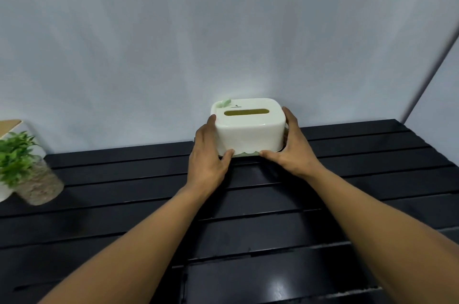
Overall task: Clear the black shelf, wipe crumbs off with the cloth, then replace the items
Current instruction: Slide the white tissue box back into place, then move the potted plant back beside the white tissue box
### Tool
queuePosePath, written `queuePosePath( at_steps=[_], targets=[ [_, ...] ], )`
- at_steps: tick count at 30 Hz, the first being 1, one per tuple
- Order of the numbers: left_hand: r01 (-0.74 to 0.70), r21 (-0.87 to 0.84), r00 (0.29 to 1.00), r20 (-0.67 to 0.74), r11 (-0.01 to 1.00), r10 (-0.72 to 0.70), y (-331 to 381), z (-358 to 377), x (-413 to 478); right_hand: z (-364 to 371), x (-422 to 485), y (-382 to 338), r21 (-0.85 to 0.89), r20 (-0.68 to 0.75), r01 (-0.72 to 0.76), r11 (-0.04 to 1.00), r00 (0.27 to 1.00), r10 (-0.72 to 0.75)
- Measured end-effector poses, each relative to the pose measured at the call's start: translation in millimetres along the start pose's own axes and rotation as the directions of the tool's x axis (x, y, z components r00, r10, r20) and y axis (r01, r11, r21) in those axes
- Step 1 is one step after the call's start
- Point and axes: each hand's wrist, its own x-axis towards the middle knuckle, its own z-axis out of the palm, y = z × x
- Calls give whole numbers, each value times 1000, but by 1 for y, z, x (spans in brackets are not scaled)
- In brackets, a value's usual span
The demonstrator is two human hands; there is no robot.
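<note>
We see a cream-white tissue box (248, 129) with a pale green base edge, a green leaf ornament at its ten o'clock corner and a mustard-yellow slot. The slatted shelf (124, 192) is glossy black. At nine o'clock, a green plant (15, 154) fills a beige, speckled pot (41, 184). The wall (173, 30) is pale grey-blue.

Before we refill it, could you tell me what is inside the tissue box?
Through the top slot of the tissue box only a dark yellowish interior shows; no tissue sticks out. The walls hide the rest, and the left hand and right hand cover its sides.
</note>
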Motion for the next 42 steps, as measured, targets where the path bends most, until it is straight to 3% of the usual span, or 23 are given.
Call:
queuePosePath(
  at_steps=[5,9,12,16,20,23,27,32,42],
  targets=[
    [46,-52,998,43,998,-44,-5,-7,-1,-3,-3,-5,-75,-14,-49,996,999,48],
    [81,-53,994,74,995,-77,-27,-40,-28,5,-13,-49,-269,-142,124,955,976,-167],
    [91,26,995,44,996,-92,-61,-90,-52,38,-17,-100,-271,-22,260,927,961,-276],
    [139,187,988,34,973,-148,-113,-174,-80,117,-20,-166,-192,176,300,935,947,-268],
    [43,403,975,184,914,-127,-162,-243,-111,217,-29,-208,-62,301,213,975,936,-185],
    [57,543,975,150,838,-164,-189,-275,-133,286,-38,-225,-11,316,133,991,941,-123],
    [150,586,957,118,796,-267,-213,-292,-157,347,-46,-232,59,285,-5,998,958,-12],
    [168,575,957,98,801,-271,-218,-288,-161,377,-44,-231,53,176,-27,998,984,18],
    [167,576,953,114,800,-281,-219,-288,-164,381,-37,-228,12,121,-79,997,990,78]
  ],
)
